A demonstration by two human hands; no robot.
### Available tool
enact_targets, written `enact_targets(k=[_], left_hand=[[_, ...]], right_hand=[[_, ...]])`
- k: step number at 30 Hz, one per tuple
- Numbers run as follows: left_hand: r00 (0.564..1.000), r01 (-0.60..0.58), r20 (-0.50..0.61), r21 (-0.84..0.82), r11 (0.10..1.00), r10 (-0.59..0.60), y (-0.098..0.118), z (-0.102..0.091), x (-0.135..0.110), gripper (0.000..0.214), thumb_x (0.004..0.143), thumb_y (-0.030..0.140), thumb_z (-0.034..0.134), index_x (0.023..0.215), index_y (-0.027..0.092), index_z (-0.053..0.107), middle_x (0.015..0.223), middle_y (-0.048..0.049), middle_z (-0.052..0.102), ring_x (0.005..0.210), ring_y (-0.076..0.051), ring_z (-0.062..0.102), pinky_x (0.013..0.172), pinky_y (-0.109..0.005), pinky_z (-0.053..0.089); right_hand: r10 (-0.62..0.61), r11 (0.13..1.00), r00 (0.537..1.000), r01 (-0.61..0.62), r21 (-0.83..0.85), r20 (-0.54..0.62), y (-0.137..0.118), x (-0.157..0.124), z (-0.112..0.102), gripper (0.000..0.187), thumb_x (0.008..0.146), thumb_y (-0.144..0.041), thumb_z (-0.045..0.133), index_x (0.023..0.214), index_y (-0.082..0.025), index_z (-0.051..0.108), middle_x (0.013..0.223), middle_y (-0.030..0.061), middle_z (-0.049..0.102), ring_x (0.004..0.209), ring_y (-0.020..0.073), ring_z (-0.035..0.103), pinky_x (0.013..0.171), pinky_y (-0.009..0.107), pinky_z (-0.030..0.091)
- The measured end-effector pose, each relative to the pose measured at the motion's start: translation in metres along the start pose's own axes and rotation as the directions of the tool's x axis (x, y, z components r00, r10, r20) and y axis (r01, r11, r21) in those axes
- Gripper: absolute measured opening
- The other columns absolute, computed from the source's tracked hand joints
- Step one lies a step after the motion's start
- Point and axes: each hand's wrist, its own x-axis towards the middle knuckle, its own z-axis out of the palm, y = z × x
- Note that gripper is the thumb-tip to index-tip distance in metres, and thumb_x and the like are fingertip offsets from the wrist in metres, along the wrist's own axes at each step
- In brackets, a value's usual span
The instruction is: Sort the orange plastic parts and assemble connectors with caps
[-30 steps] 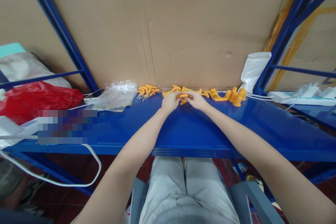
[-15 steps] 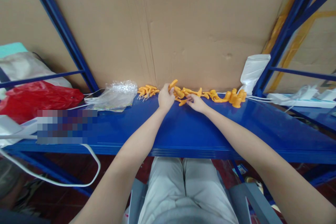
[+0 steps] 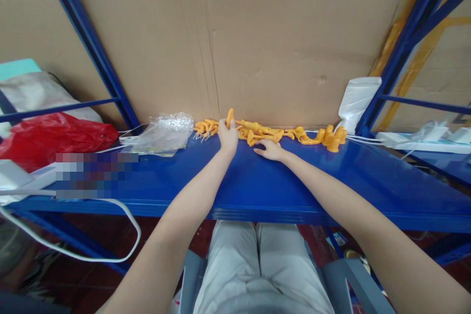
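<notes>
My left hand (image 3: 228,140) is closed around a curved orange plastic piece (image 3: 230,117), whose rounded end sticks up above the fingers. To its right, my right hand (image 3: 270,150) rests low over the blue tabletop, thumb and fingers apart, close to a pile of orange plastic parts (image 3: 257,130). Whether its fingertips touch the nearest part cannot be made out. Left of my left hand lies a cluster of orange pieces with small metal chains (image 3: 206,127). Farther right stand several orange cup-like parts (image 3: 333,142).
Clear plastic bags (image 3: 162,132) lie at the left by a red bag (image 3: 59,140). Cardboard (image 3: 294,49) walls the back of the blue table (image 3: 301,186). A white pouch (image 3: 358,100) leans at the right post, and a white cable (image 3: 136,235) loops over the front left edge.
My left hand has moved a little left, and its orange piece now points more upright. My right hand has shifted slightly down, with its thumb spread from the fingers.
</notes>
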Motion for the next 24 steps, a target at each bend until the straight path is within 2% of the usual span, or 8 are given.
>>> enact_targets(k=[4,7,9,11,14,17,20,24], left_hand=[[0.97,0.245,0.023,-0.072,0.967,-0.244,0.011,0.004,-0.006,0.018,0.094,0.035,0.058,0.097,0.018,0.054,0.083,-0.0064,0.067,0.08,-0.019,0.07,0.071,-0.029,0.054],[0.931,0.363,0.071,-0.097,0.927,-0.357,0.022,0.004,-0.01,0.013,0.094,0.029,0.059,0.097,0.018,0.054,0.079,-0.0052,0.068,0.075,-0.018,0.07,0.066,-0.027,0.054],[0.901,0.428,0.126,-0.11,0.897,-0.415,0.027,0.003,-0.014,0.005,0.094,0.022,0.057,0.093,0.018,0.053,0.078,-0.0046,0.069,0.073,-0.016,0.07,0.063,-0.025,0.052],[0.874,0.469,0.214,-0.131,0.874,-0.437,0.032,0.003,-0.017,0.007,0.093,0.016,0.054,0.087,0.019,0.051,0.076,-0.0035,0.069,0.072,-0.015,0.07,0.06,-0.022,0.049],[0.855,0.474,0.327,-0.176,0.863,-0.403,0.037,0.003,-0.022,0.012,0.092,0.012,0.053,0.083,0.019,0.049,0.072,-0.0007,0.068,0.069,-0.013,0.068,0.061,-0.021,0.049],[0.862,0.436,0.375,-0.204,0.877,-0.341,0.039,0.003,-0.023,0.012,0.093,0.013,0.053,0.084,0.02,0.048,0.072,0.0008,0.069,0.066,-0.012,0.067,0.062,-0.021,0.05],[0.871,0.361,0.415,-0.176,0.916,-0.263,0.035,0.002,-0.02,0.012,0.093,0.015,0.055,0.083,0.019,0.05,0.072,0.0002,0.07,0.063,-0.011,0.066,0.063,-0.023,0.052],[0.889,0.186,0.436,-0.063,0.981,-0.141,0.021,0.001,-0.013,0.011,0.089,0.013,0.06,0.079,0.017,0.057,0.072,-0.0023,0.07,0.066,-0.014,0.067,0.071,-0.028,0.054]], right_hand=[[0.048,0.995,0.999,-0.047,0.09,-0.014,0.004,0.006,0.0,0.04,0.088,-0.035,0.065,0.126,-0.023,0.066,0.143,0.0101,0.059,0.137,0.0339,0.049,0.114,0.058,0.035],[0.099,0.941,0.988,-0.056,0.332,-0.114,0.008,0.01,-0.006,0.023,0.093,-0.027,0.056,0.11,-0.02,0.069,0.129,0.0105,0.068,0.124,0.0269,0.061,0.107,0.046,0.045],[0.221,0.823,0.964,-0.103,0.558,-0.148,0.008,0.011,-0.014,0.025,0.1,-0.03,0.045,0.104,-0.019,0.067,0.117,0.0101,0.073,0.107,0.0216,0.069,0.093,0.039,0.053],[0.318,0.652,0.946,-0.166,0.74,-0.067,0.005,0.008,-0.024,0.03,0.103,-0.038,0.037,0.107,-0.02,0.061,0.102,0.0085,0.076,0.085,0.0175,0.072,0.077,0.031,0.055],[0.303,0.441,0.949,-0.221,0.87,0.088,-0.004,0.0,-0.037,0.028,0.102,-0.046,0.042,0.103,-0.021,0.055,0.076,0.0039,0.072,0.063,0.0145,0.068,0.057,0.023,0.049],[0.262,0.365,0.964,-0.149,0.919,0.053,-0.011,-0.005,-0.046,0.022,0.095,-0.043,0.059,0.091,-0.023,0.051,0.065,-0.0025,0.064,0.052,0.011,0.06,0.052,0.02,0.045],[0.225,0.433,0.974,-0.075,0.898,-0.027,-0.008,-0.008,-0.054,0.024,0.089,-0.04,0.067,0.082,-0.022,0.052,0.063,-0.0036,0.06,0.053,0.0104,0.057,0.052,0.021,0.045],[0.056,0.738,0.998,-0.023,0.674,-0.027,0.007,-0.012,-0.061,0.027,0.084,-0.046,0.071,0.086,-0.02,0.064,0.071,0.0019,0.068,0.063,0.0145,0.063,0.06,0.026,0.05]])
